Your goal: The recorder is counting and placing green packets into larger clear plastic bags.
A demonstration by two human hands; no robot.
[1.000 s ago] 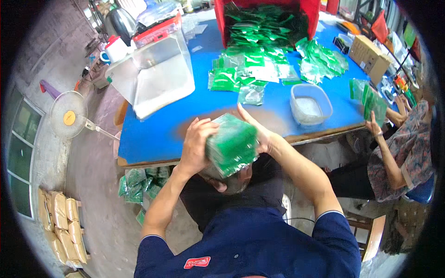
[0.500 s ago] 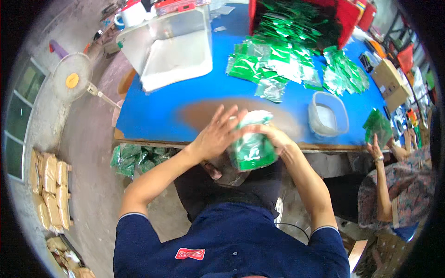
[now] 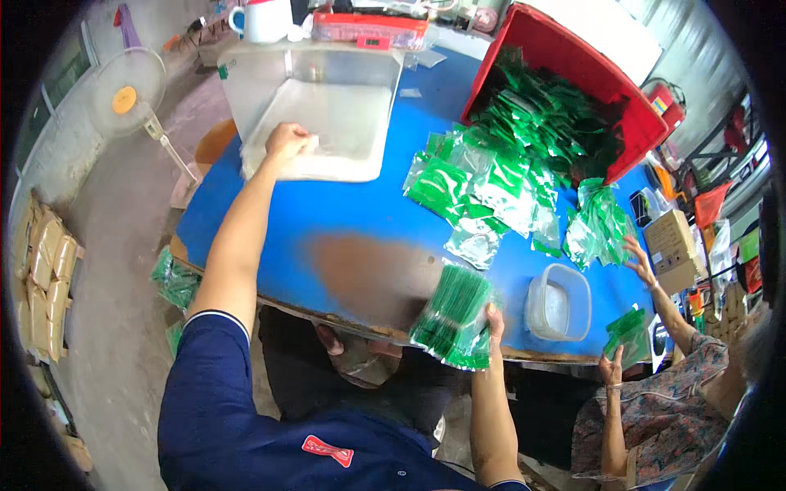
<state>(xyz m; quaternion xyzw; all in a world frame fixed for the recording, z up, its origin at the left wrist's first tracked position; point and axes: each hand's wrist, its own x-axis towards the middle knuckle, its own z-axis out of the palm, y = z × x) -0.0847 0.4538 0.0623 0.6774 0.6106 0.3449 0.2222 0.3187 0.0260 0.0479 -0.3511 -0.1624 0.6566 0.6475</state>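
My left hand (image 3: 286, 144) reaches into the translucent plastic bin (image 3: 239, 90) at the back left. Its fingers are closed together over the stack of pale, see-through plastic (image 3: 336, 110) there. A small pale bit shows at the fingertips, too blurred to name. Near the table's front edge my right hand (image 3: 494, 331) grips a thick stack of green packets (image 3: 454, 307), its thumb along the right side. The stack is held tilted, its packet edges fanned toward me. Most of the right fingers are hidden behind it.
A red crate (image 3: 647, 123) lies tipped, spilling green packets (image 3: 512, 176) onto the blue table (image 3: 319, 209). Beside my right hand stands a clear tub (image 3: 565, 327). At the right, a co-worker's hand (image 3: 612, 366) holds a green packet; their other hand (image 3: 643, 262) reaches over the table.
My left hand has left the packet stack and moved forward and left into the bin. My right hand still holds the stack, now turned edge-up. The view has shifted; the co-worker's arm reaches out.
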